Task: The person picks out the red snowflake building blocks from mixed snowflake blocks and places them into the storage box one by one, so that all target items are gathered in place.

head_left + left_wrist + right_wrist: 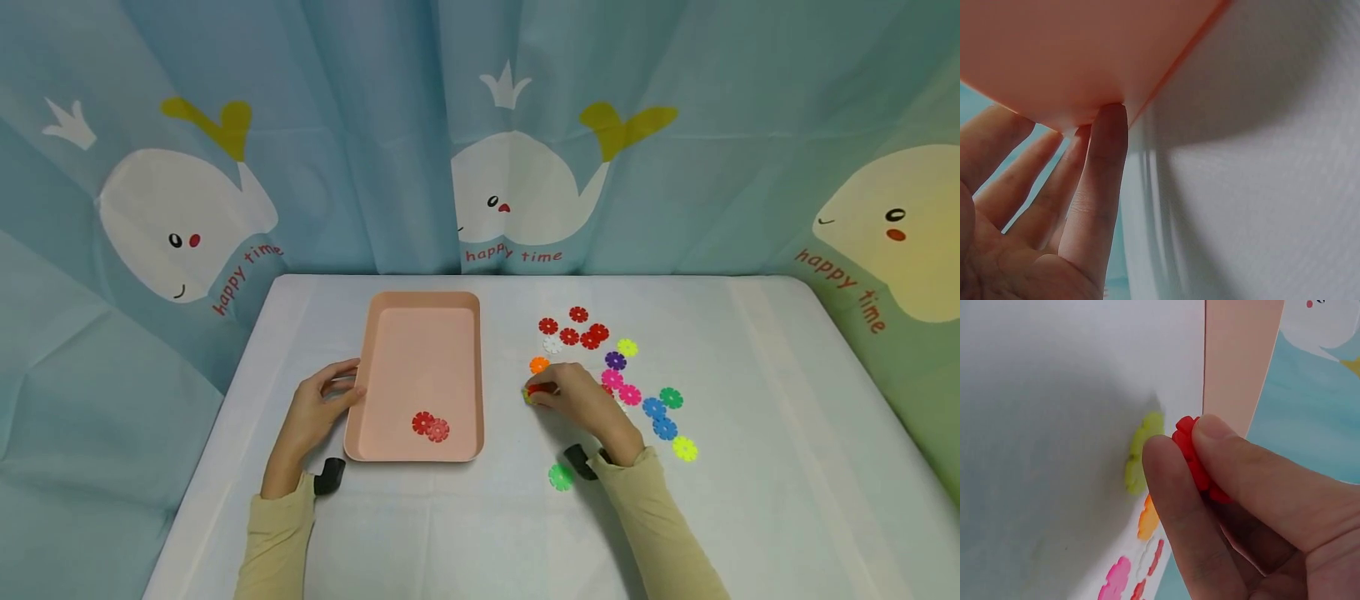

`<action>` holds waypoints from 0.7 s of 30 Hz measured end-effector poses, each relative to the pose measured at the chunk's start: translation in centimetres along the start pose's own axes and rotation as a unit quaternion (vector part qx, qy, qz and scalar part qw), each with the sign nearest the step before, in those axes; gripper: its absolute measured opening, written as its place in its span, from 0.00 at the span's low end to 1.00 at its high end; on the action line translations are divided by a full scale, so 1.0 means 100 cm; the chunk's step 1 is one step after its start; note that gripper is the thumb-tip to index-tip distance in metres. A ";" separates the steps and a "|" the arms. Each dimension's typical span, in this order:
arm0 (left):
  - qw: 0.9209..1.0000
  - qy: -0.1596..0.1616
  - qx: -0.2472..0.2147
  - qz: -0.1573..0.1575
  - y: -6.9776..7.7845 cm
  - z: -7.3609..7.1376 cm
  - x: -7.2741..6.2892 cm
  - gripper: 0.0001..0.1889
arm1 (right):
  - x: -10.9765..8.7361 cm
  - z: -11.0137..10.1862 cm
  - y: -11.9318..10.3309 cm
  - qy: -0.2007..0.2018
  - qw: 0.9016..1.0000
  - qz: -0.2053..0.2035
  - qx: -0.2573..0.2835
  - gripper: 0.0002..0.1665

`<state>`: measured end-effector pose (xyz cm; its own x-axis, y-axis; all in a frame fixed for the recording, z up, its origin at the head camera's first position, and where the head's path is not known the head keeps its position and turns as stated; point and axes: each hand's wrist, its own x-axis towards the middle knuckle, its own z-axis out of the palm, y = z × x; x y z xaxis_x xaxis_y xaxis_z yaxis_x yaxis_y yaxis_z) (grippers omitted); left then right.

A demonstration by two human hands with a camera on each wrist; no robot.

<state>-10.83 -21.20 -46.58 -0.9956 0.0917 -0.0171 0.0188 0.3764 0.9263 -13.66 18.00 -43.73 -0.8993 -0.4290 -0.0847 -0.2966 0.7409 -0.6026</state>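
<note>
My right hand (581, 400) pinches a red snowflake disc (1190, 450) between thumb and index finger, above the white table. Just beyond the fingertips is a yellow-green disc (1145, 453), with an orange disc (538, 365) close behind it. My left hand (315, 412) rests its fingertips against the outer left wall of a pink tray (482, 375); the fingers are fairly straight in the left wrist view. Inside the tray, near its front, a red disc (422, 422) lies against a lighter pinkish-red disc (438, 430).
Several red discs (569, 337) and a white disc (552, 344) lie behind my right hand. Purple (616, 360), pink (630, 394), blue (664, 428), green (671, 397) and yellow (685, 448) discs spread to its right. A light green disc (560, 477) lies nearer the front. A curtain (375, 167) hangs behind.
</note>
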 end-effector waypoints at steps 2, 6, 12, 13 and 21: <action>1.000 0.000 -0.002 -0.001 0.000 0.000 0.000 0.27 | 0.001 0.001 -0.001 -0.001 1.000 -0.004 -0.001 0.11; 1.000 0.000 -0.005 -0.001 0.000 0.000 0.001 0.27 | 0.002 0.003 -0.004 -0.004 1.000 -0.006 0.007 0.11; 1.000 -0.001 -0.002 -0.003 0.000 0.000 0.001 0.28 | 0.003 0.003 -0.012 -0.006 1.000 -0.008 0.013 0.12; 1.000 -0.001 -0.002 -0.004 0.001 0.000 0.001 0.28 | 0.004 0.003 -0.014 -0.007 1.000 -0.006 0.015 0.12; 1.000 -0.002 -0.001 -0.011 0.002 0.000 0.001 0.28 | 0.004 0.006 -0.022 -0.006 0.999 -0.026 0.024 0.13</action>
<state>-10.88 -21.16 -46.43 -0.9955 0.0861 -0.0393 -0.0040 0.3767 0.9263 -13.20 15.90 -42.87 -0.8793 -0.4723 -0.0615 -0.3267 0.6921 -0.6437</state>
